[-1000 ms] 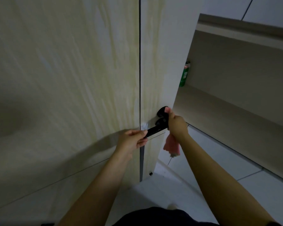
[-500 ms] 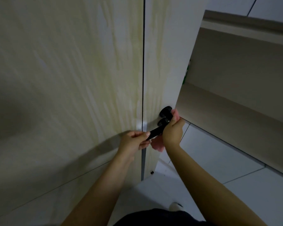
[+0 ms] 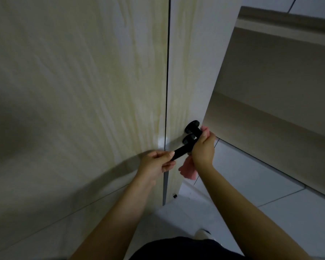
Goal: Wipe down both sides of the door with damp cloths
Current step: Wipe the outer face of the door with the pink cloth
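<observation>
A pale wood-grain door (image 3: 191, 59) stands ajar, its edge toward me. Low on it is a black lever handle (image 3: 182, 151) with two round black mounts (image 3: 192, 125). My left hand (image 3: 156, 164) pinches the free end of the lever. My right hand (image 3: 203, 147) is closed around the lever near the mounts and holds a pink cloth (image 3: 187, 168), which hangs below the palm and shows again above the knuckles. The door's far side is hidden.
A wood-grain wall panel (image 3: 73, 91) fills the left, separated from the door by a dark gap. Beyond the door a beige wall with a ledge (image 3: 281, 76) runs to the right. White floor tiles (image 3: 242, 184) lie below, with my shoe (image 3: 202, 234) and dark clothing at the bottom.
The door has swung further round and now hides the green can seen earlier. My right hand slid along the handle toward the mounts; the cloth bunched up under my palm.
</observation>
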The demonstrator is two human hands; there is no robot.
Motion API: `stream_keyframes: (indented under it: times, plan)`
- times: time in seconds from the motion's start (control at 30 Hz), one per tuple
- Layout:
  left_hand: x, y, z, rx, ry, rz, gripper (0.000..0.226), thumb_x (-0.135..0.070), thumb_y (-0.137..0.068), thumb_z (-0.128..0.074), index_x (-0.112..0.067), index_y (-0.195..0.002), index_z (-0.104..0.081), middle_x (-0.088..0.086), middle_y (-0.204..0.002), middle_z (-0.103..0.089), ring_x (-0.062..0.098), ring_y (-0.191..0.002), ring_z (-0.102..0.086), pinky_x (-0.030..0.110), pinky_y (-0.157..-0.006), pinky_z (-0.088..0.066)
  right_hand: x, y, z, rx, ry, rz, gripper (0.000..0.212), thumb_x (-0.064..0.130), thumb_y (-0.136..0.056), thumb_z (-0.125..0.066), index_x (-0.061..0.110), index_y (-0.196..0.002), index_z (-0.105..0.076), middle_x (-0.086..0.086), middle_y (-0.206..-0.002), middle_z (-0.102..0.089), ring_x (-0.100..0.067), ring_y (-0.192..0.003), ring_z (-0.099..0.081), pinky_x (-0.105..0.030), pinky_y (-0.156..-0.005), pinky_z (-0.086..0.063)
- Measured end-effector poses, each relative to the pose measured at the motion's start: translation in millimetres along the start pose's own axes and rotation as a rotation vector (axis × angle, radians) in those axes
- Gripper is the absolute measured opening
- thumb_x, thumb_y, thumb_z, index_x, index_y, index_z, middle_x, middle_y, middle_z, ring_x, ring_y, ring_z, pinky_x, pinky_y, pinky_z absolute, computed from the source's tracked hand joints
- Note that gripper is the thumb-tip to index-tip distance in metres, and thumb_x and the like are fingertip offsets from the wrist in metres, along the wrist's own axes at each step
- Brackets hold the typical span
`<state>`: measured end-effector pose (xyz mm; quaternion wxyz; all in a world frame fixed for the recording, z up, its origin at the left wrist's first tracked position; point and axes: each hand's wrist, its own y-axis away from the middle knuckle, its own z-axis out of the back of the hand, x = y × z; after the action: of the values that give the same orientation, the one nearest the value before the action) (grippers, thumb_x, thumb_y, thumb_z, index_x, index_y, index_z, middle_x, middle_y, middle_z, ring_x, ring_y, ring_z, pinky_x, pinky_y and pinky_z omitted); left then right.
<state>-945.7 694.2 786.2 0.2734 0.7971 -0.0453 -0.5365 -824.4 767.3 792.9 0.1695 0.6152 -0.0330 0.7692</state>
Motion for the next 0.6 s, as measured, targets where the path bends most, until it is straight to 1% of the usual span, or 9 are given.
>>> stream_keyframes:
  times: [0.1,0.23,0.3,0.33,0.4,0.43,0.47,0.53,0.6]
  plan:
    - [0.4,0.4,-0.7,-0.002,0.014,-0.016,0.009,-0.009,-0.082,-0.071,-0.007,-0.082,-0.061,0.005,-0.069,-0.070,0.012,-0.061,-0.068,0.020,-0.055,-0.054,9.9,-15.6,1.2,-0.042,0.001,-0.075,0.037,0.035,-0.104,-0.020,0.015,-0.120,-0.046,0.000,-0.089,-0.057,-0.004,-0.065,-0.050,-0.020,-0.051,-0.038]
    - [0.0,-0.1,-1.1,-0.018,0.033,-0.009,0.010,-0.008,-0.084,-0.069,-0.007,-0.081,-0.060,0.006,-0.071,-0.068,0.012,-0.060,-0.068,0.020,-0.054,-0.054,-3.9,11.5,0.5,0.017,0.033,0.028,0.029,0.041,-0.102,-0.022,0.020,-0.112,-0.038,0.004,-0.078,-0.056,-0.012,-0.061,-0.058,-0.024,-0.048,-0.044]
    - [-0.2,1.3,-1.6,-0.003,0.051,-0.004,0.010,-0.007,-0.084,-0.068,-0.007,-0.080,-0.059,0.008,-0.073,-0.067,0.011,-0.059,-0.067,0.020,-0.055,-0.054,-8.1,13.8,9.2,0.008,0.053,0.112,0.035,0.046,-0.101,-0.022,0.025,-0.114,-0.046,0.002,-0.088,-0.060,-0.012,-0.071,-0.061,-0.030,-0.058,-0.051]
    - [0.1,2.0,-1.5,0.002,0.049,0.001,0.010,-0.008,-0.084,-0.068,-0.008,-0.080,-0.059,0.008,-0.074,-0.067,0.012,-0.060,-0.067,0.021,-0.055,-0.054,-10.8,12.7,14.2,-0.005,0.098,0.190,0.034,0.047,-0.101,-0.022,0.030,-0.115,-0.048,0.004,-0.096,-0.057,-0.005,-0.081,-0.060,-0.031,-0.068,-0.051]
    - [1.2,3.2,-1.2,0.009,0.046,0.016,0.009,-0.009,-0.084,-0.068,-0.009,-0.081,-0.060,0.006,-0.074,-0.069,0.012,-0.064,-0.068,0.023,-0.058,-0.054,-18.7,16.1,20.5,-0.006,0.232,0.380,0.035,0.044,-0.100,-0.025,0.032,-0.120,-0.051,0.005,-0.108,-0.045,0.014,-0.095,-0.043,-0.029,-0.083,-0.042]
    - [1.9,3.7,-0.8,0.013,0.056,0.028,0.008,-0.010,-0.084,-0.067,-0.009,-0.082,-0.060,0.005,-0.073,-0.070,0.012,-0.066,-0.068,0.023,-0.060,-0.054,-23.6,21.1,21.2,-0.008,0.280,0.461,0.037,0.042,-0.100,-0.026,0.030,-0.123,-0.053,0.000,-0.113,-0.042,0.015,-0.096,-0.035,-0.029,-0.087,-0.037]
    - [2.3,4.0,-0.5,0.021,0.080,0.043,0.007,-0.009,-0.084,-0.067,-0.009,-0.082,-0.061,0.005,-0.074,-0.070,0.013,-0.067,-0.069,0.023,-0.060,-0.054,-28.0,27.1,19.7,-0.023,0.324,0.524,0.038,0.040,-0.100,-0.029,0.027,-0.125,-0.055,-0.006,-0.118,-0.042,0.008,-0.100,-0.033,-0.030,-0.090,-0.034]
    - [2.8,3.7,1.5,0.042,0.149,0.070,0.004,-0.008,-0.085,-0.065,-0.007,-0.084,-0.062,0.007,-0.074,-0.070,0.013,-0.065,-0.069,0.021,-0.057,-0.055,-31.2,38.0,13.2,-0.050,0.486,0.647,0.039,0.037,-0.098,-0.035,0.022,-0.123,-0.060,-0.017,-0.129,-0.044,-0.021,-0.118,-0.037,-0.038,-0.100,-0.026]
    - [1.9,4.1,4.5,0.060,0.183,0.089,0.002,-0.007,-0.086,-0.064,-0.006,-0.087,-0.062,0.006,-0.074,-0.071,0.012,-0.065,-0.070,0.021,-0.057,-0.055,-31.8,41.4,8.1,0.008,0.626,0.791,0.042,0.034,-0.097,-0.031,0.018,-0.117,-0.065,-0.014,-0.137,-0.048,-0.034,-0.133,-0.033,-0.046,-0.112,-0.015]
